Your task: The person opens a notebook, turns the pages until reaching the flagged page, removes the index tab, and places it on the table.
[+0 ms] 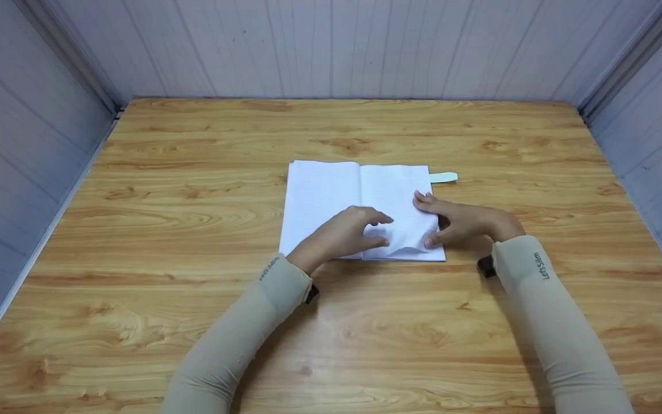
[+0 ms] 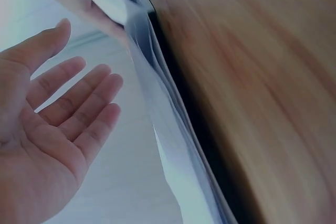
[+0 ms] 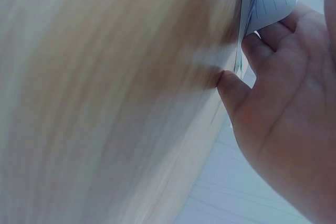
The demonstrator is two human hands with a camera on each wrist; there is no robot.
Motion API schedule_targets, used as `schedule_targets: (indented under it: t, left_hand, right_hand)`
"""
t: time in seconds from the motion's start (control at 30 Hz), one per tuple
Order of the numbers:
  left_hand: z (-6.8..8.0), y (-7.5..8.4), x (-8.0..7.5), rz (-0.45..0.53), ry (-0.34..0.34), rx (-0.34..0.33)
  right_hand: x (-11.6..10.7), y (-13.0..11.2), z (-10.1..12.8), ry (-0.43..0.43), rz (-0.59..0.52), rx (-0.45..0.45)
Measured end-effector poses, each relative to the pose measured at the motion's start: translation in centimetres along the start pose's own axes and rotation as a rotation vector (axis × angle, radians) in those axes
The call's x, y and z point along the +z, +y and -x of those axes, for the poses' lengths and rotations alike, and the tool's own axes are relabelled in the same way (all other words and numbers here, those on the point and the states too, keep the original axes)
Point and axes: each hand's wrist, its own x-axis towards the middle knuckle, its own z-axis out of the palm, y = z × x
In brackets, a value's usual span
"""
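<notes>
Right hand (image 1: 457, 221) is pinching the near right corner of a thin page of the open notebook (image 1: 331, 198), thumb under, fingers on top. Left hand (image 1: 348, 233) is hovering open and loose over the near middle of the notebook, holding nothing. The notebook is lying flat on the desk (image 1: 135, 230). Its paper is probably light, bendy and easy to tear, so taking one page by its corner looks best.

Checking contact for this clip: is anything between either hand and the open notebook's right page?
Nothing visible. The right hand pinches the lifted page corner of the notebook; the left hand rests on the page, fingers open.
</notes>
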Motion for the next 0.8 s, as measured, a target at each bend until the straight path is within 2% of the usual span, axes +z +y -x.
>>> schedule_targets:
  t: [0.23,0.43,0.63,0.8]
  left_hand:
    - [-1.1,1.0,1.1,0.012,-0.048,0.013]
    - [-1.7,1.5,1.8,-0.016,-0.046,0.048]
    - [-2.5,2.0,2.2,-0.068,-0.047,0.052]
    - [-2.6,2.1,2.3,-0.053,-0.049,0.065]
  right_hand:
    - [0.1,0.0,0.0,0.005,0.001,-0.026]
    - [0.1,0.1,0.1,0.012,-0.013,-0.063]
    - [-0.1,0.0,0.2,0.011,-0.009,-0.043]
    - [0.0,0.0,0.2,0.010,-0.002,-0.042]
